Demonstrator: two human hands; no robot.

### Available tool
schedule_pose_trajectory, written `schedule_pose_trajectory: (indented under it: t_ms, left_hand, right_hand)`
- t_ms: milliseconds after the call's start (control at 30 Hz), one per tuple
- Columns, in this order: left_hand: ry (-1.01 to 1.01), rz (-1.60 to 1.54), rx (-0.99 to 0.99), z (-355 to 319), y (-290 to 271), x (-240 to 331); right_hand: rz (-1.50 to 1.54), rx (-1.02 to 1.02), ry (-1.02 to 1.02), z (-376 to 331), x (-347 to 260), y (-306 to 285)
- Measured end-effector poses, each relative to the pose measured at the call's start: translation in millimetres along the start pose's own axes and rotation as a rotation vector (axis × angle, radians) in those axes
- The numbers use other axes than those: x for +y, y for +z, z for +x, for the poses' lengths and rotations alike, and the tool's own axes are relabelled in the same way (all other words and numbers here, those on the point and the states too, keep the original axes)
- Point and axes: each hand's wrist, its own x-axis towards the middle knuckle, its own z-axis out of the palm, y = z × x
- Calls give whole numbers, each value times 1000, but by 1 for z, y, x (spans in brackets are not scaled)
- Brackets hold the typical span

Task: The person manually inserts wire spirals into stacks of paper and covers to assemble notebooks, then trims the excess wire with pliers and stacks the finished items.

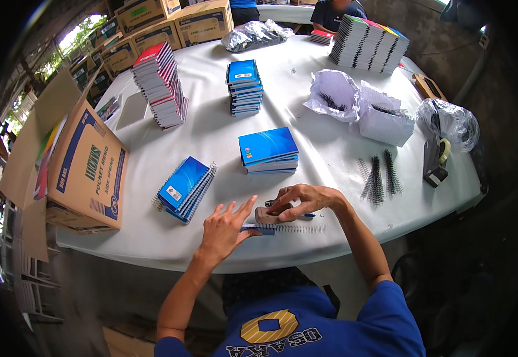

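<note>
Near the table's front edge, a small blue notebook (pixel 265 232) stands on its side. My left hand (pixel 222 232) steadies it with the thumb low against it and the fingers stretched forward. A dark wire coil (pixel 302 228) runs along the notebook's upper edge and sticks out to the right. My right hand (pixel 309 199) grips a small brownish block (pixel 265 216), right behind the coil. A blue pen-like thing (pixel 309 215) shows beneath the right hand; the rest of it is hidden.
Left of my hands lie coil-bound blue notebooks (pixel 184 184); ahead is a blue notebook stack (pixel 268 149), with a taller one (pixel 245 86) behind. Loose black coils (pixel 377 181), a tape dispenser (pixel 434 160) and a paper-lined box (pixel 387 122) are right. A carton (pixel 89 169) stands left.
</note>
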Motion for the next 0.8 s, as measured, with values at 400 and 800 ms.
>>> schedule_pose_trajectory:
  t_ms: [400, 800]
  left_hand:
    - [-76, -52, 41, -3, -1, -9]
    - [-337, -1091, 320, -18, 37, -37]
  right_hand:
    - [98, -10, -196, 9, -9, 1]
    - [273, 93, -368, 24, -4, 13]
